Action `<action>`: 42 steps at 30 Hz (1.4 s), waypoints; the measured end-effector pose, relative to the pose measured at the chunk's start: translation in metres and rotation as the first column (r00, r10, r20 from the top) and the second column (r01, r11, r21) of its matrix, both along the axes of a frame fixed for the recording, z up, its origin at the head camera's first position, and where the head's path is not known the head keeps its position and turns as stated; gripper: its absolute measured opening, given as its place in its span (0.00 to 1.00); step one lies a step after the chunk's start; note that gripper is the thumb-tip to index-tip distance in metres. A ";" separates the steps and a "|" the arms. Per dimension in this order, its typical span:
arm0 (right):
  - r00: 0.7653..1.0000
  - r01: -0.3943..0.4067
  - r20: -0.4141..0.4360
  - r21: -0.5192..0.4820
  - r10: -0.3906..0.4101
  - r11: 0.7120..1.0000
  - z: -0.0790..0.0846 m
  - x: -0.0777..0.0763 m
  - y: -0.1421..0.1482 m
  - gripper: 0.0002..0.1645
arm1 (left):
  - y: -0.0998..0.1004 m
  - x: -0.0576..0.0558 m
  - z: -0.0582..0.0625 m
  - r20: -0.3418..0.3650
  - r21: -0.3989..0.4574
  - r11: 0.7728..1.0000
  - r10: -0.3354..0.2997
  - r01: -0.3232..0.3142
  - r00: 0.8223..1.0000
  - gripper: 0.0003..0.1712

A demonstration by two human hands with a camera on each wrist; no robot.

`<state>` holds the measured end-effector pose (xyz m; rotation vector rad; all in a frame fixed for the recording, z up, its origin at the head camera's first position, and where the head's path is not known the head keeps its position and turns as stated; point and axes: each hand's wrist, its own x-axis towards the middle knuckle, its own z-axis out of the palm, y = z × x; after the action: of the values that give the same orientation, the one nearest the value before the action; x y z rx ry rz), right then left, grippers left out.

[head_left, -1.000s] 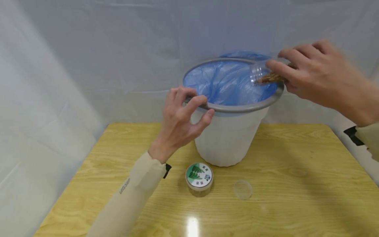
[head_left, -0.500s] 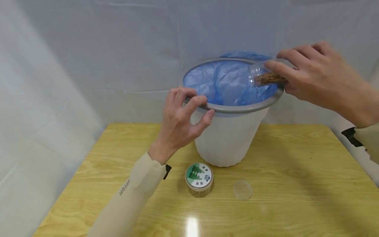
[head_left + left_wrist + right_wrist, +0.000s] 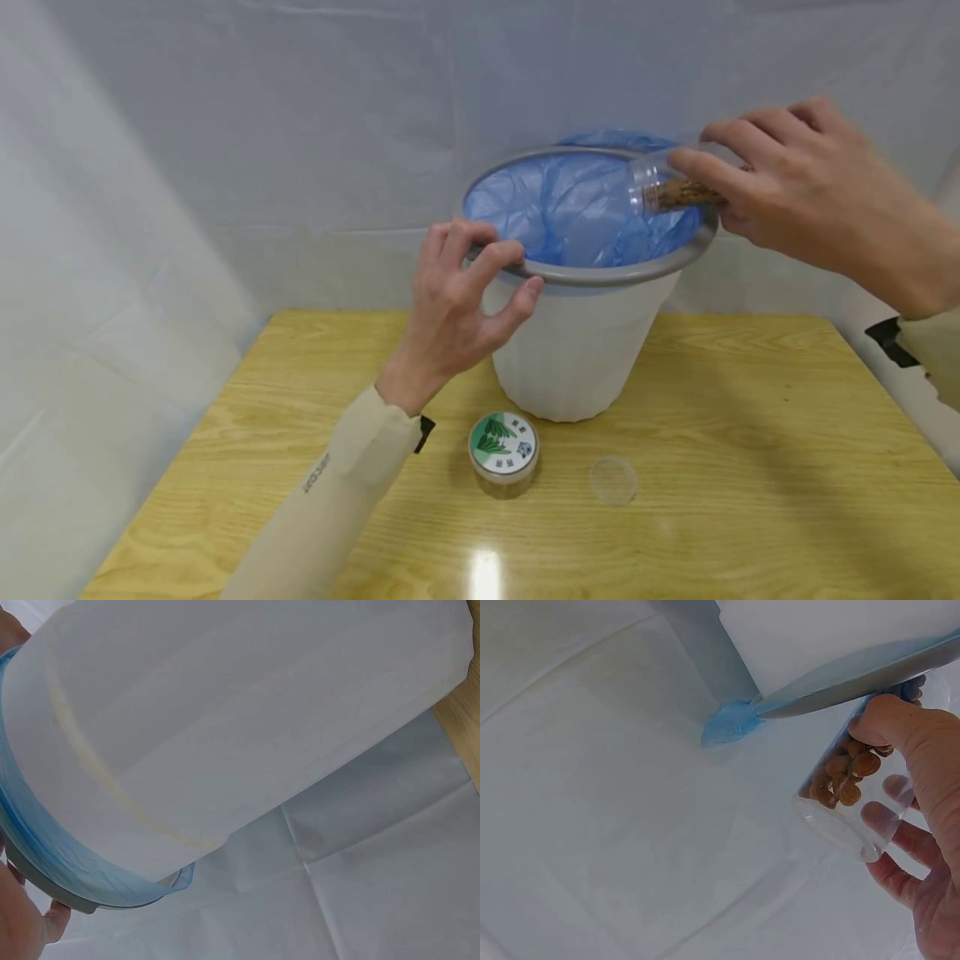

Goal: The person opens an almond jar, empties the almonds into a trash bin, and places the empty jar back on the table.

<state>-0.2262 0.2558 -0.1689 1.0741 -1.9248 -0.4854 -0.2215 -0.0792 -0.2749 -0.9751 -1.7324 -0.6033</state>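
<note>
Head view. White tapering wastebasket point(image 3: 577, 350), just right of centre, is standing on a glossy wood-grain desk point(image 3: 750, 517); smooth grey rim point(image 3: 615, 275) is encircling a crinkled blue liner point(image 3: 577, 200). Left hand point(image 3: 461, 292), centre: fingers are gripping the rim's near-left stretch. Right hand point(image 3: 817, 183), upper right: fingers are grasping a clear plastic jar point(image 3: 647, 179), lying almost sideways, its ridged mouth hanging over the liner. Risk: kernels might be scattering onto the desk should the mouth draw back past the rim; the slick jar might be slipping should the grasp loosen; the narrow-based basket might be tipping should the left hand pull hard. Lower centre: round container point(image 3: 504, 450), green-and-white printed lid; a thin translucent disc point(image 3: 614, 481) is lying flat to its right.

Left wrist view. Matte basket wall is filling the upper frame; thin blue film is hugging the rim, left; fingers, partly visible lower left, are touching it.

Right wrist view. Fingers are wrapping the jar, right; brown, almond-like kernels point(image 3: 865, 763) are resting along its left wall.
</note>
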 end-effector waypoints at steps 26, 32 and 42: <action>0.993 0.114 0.000 0.045 -0.114 0.992 0.009 -0.003 -0.006 0.52 | 0.001 -0.001 0.000 -0.007 0.018 1.000 -0.009 0.009 1.000 0.13; 0.994 0.109 0.009 0.054 -0.110 0.993 0.012 -0.004 -0.009 0.52 | 0.001 -0.001 0.001 -0.006 0.027 1.000 -0.005 0.005 1.000 0.14; 0.996 0.091 -0.019 0.077 -0.090 0.993 0.019 -0.007 -0.017 0.43 | 0.002 0.000 0.002 -0.007 0.021 1.000 -0.005 0.005 1.000 0.13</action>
<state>-0.2334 0.2388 -0.1495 1.0323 -1.9616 -0.6220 -0.2217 -0.0777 -0.2731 -0.9665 -1.7150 -0.6199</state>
